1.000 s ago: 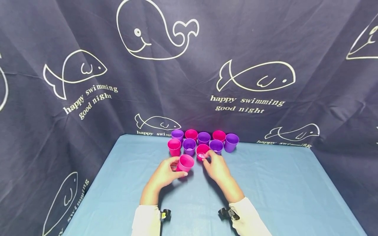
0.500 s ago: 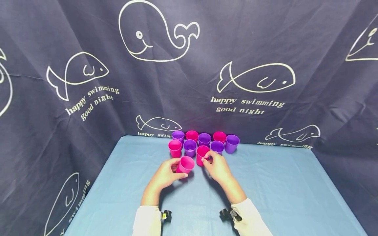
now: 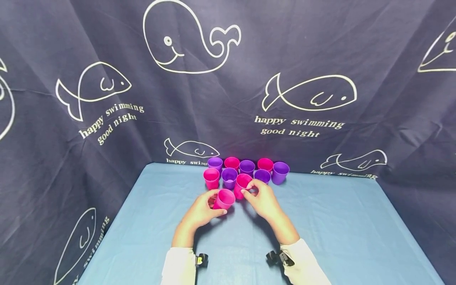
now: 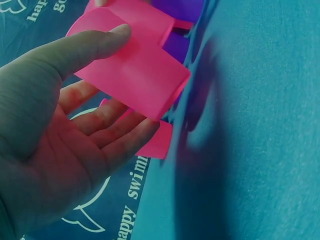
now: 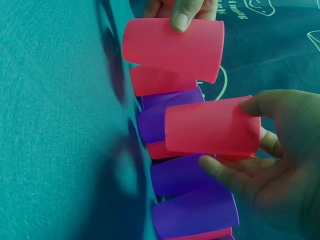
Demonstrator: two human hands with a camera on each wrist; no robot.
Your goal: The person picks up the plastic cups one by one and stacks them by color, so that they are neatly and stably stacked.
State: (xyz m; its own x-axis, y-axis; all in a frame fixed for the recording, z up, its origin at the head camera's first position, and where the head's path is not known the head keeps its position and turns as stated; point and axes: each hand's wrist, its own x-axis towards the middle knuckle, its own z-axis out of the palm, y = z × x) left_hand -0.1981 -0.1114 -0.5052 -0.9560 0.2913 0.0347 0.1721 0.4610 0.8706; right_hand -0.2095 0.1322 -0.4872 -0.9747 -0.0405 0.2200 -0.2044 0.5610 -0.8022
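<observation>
The left hand (image 3: 201, 209) grips a pink cup (image 3: 225, 198) in front of the rows of cups; in the left wrist view the thumb of that hand (image 4: 55, 110) lies on the cup (image 4: 135, 75), fingers around its other side. The right hand (image 3: 264, 202) pinches a second pink cup (image 3: 242, 187) by its rim, close to the first. From the right wrist view, this cup (image 5: 210, 127) is between thumb and fingers of the right hand (image 5: 280, 165), while the left hand's cup (image 5: 172, 47) shows beyond it.
Behind the held cups, several purple and pink cups stand in two rows, among them a pink cup (image 3: 211, 179) at the left and a purple cup (image 3: 280, 173) at the right. They sit on a blue cloth (image 3: 338, 229) against a dark printed curtain (image 3: 242, 95).
The right hand's pink cup has come up and out from its place in the front row, then moved slightly left toward the other held cup. The left hand has barely moved.
</observation>
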